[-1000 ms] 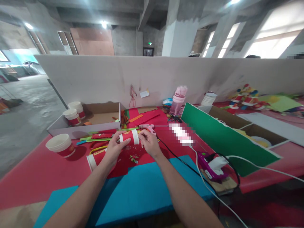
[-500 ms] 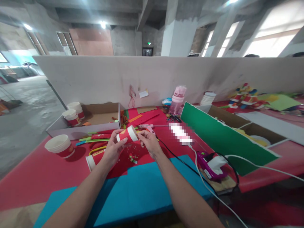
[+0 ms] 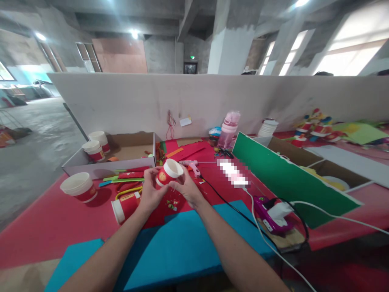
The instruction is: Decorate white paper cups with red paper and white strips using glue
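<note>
One red-and-white paper cup [image 3: 164, 175], tilted, is left of the frame's centre, between both grips: the left hand [image 3: 151, 192] clasps its left side, the right hand [image 3: 189, 190] holds its right side near the rim.

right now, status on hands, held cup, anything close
Left hand, right hand on red cup, mouth tilted up. Another cup on its side nearby. Glue gun just beyond.
</note>
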`<state>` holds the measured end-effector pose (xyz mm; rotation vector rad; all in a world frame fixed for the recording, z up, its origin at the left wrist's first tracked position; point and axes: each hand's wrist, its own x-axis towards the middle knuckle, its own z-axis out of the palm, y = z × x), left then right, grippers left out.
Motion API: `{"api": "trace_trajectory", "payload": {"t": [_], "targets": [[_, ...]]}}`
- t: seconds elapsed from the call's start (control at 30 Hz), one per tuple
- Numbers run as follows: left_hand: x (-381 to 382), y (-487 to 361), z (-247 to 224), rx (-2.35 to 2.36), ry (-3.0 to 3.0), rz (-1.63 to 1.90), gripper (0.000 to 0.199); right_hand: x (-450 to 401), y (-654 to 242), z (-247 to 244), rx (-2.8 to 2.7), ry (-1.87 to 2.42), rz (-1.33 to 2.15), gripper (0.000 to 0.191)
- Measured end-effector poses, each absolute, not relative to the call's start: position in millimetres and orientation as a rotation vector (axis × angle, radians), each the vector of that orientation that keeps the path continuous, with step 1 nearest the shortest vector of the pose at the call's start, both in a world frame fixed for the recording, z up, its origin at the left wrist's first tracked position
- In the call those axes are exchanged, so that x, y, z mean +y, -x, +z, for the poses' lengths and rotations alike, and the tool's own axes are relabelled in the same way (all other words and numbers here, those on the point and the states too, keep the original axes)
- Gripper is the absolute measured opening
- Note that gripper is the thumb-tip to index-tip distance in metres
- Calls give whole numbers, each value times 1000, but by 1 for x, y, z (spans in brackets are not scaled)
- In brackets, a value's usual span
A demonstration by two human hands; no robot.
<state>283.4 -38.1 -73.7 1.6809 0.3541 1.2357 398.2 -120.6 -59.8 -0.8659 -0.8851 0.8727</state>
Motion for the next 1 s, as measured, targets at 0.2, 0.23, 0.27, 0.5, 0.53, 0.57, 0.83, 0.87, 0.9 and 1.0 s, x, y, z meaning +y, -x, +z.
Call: {"api": "trace_trajectory", "payload": {"t": [0.2,0.23,0.27,0.5,0.53,0.57,0.83,0.87,0.9,1.0], "targets": [[-45,-275,-65,242,-2020,1095,24,-119,-408,-62,-1000,1036,453,61],[-45,-272,-62,265,-2016,1089,19,-120,-410,-61,-1050,1077,346,61],[-45,-270,-58,302,-2002,1087,14,-121,-412,-61,-1095,1121,249,60],[-41,-269,-54,463,-1984,931,27,-126,-413,-60,-1276,1289,-9,58],[-40,-271,-56,462,-1979,906,27,-125,-412,-61,-1294,1294,-22,58],[-39,-272,-59,461,-1973,894,27,-125,-412,-62,-1311,1300,-30,58],[-34,-272,-64,503,-1852,898,32,-123,-413,-67,-1412,1327,-110,61],[-34,-272,-64,508,-1837,896,33,-123,-413,-67,-1424,1327,-120,61],[-33,-271,-64,516,-1826,896,34,-123,-412,-66,-1436,1329,-127,61],[-33,-269,-63,566,-1868,928,36,-123,-411,-67,-1438,1362,-129,62]]}}
